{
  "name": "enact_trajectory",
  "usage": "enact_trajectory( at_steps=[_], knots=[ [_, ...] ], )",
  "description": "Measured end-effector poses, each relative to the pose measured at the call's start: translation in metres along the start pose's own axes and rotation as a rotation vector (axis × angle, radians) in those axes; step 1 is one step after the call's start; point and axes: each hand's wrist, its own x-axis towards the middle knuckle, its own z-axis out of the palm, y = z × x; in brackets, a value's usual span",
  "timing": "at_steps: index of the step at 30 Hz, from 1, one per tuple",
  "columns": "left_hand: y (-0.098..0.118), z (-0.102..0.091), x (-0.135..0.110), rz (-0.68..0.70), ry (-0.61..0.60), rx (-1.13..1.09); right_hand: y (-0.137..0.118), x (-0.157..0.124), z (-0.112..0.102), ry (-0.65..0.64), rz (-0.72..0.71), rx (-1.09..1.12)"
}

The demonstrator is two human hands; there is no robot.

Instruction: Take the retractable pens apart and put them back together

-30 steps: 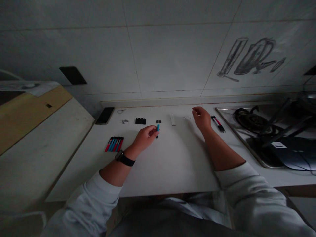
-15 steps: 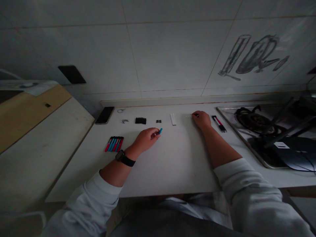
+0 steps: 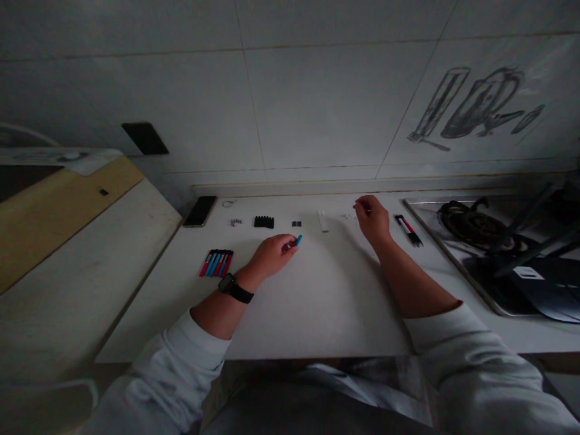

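Blue pen barrel (image 3: 298, 240) half-hidden in left hand (image 3: 270, 256)

Dim, grey, underexposed, soft throughout, wide-angle bending at edges, no glare

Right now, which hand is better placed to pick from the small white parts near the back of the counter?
Right. The right hand has its fingertips beside the small white parts, while the left hand is farther off and already holds a short blue tube.

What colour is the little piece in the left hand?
Bright blue: the small piece pokes out of the left hand, in the head view.
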Motion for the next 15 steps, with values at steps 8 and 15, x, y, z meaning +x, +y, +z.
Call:
enact_trajectory(
  at_steps=[8, 15],
  knots=[
    [0.011, -0.005, 0.000, 0.023, -0.003, 0.014, -0.076, -0.058, 0.031, -0.365, -0.133, 0.247],
    [0.014, -0.007, 0.001, 0.063, -0.018, 0.016, -0.097, -0.074, 0.033, -0.419, -0.219, 0.223]
  ],
)
